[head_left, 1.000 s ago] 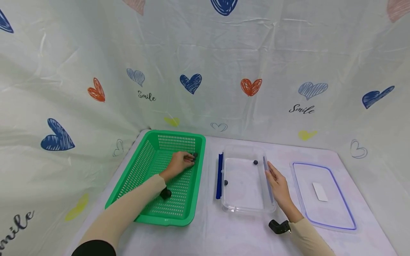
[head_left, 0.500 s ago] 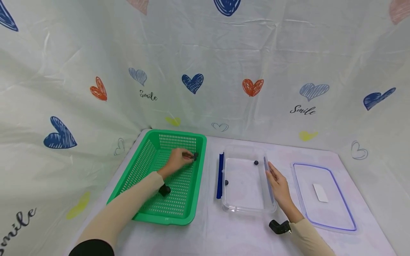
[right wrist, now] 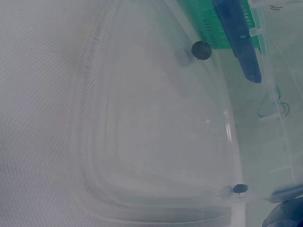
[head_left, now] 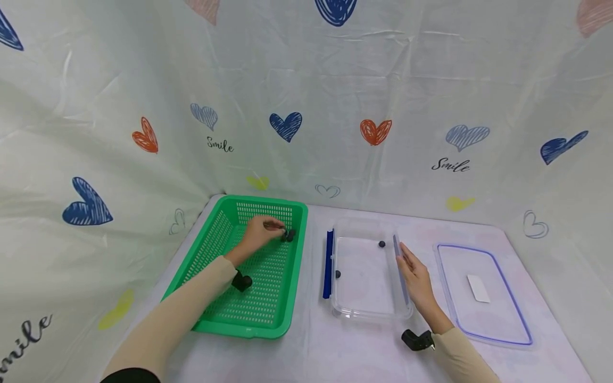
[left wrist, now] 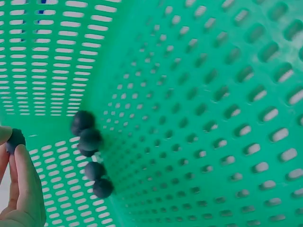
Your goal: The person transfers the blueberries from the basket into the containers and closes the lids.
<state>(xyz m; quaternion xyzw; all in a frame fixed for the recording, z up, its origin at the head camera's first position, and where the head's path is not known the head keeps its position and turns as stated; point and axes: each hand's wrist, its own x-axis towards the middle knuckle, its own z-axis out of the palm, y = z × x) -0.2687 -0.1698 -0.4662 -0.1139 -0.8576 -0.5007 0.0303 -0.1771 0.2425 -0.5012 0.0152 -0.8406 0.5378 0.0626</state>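
Note:
My left hand (head_left: 261,234) is inside the green basket (head_left: 239,332), near its far right corner. Between thumb and fingers it pinches a small dark round blueberry (left wrist: 15,140). Several more blueberries (left wrist: 90,139) lie clustered along the basket's inner wall, just beside that hand. My right hand (head_left: 416,276) rests with fairly straight fingers against the right side of a clear plastic box (head_left: 371,314), at its raised side flap. Inside the box lie two blueberries, a blueberry (head_left: 381,244) at the far right and a blueberry (head_left: 338,274) at the left wall.
A clear lid (head_left: 483,298) with a blue seal and white label lies right of the box. The box's blue latch flap (head_left: 328,266) sticks out on the left, toward the basket. A white sheet with printed hearts (head_left: 286,126) hangs behind the table.
My left hand has drawn back slightly up and left from the basket's right wall, uncovering blueberries there. The right hand and box stay as they were.

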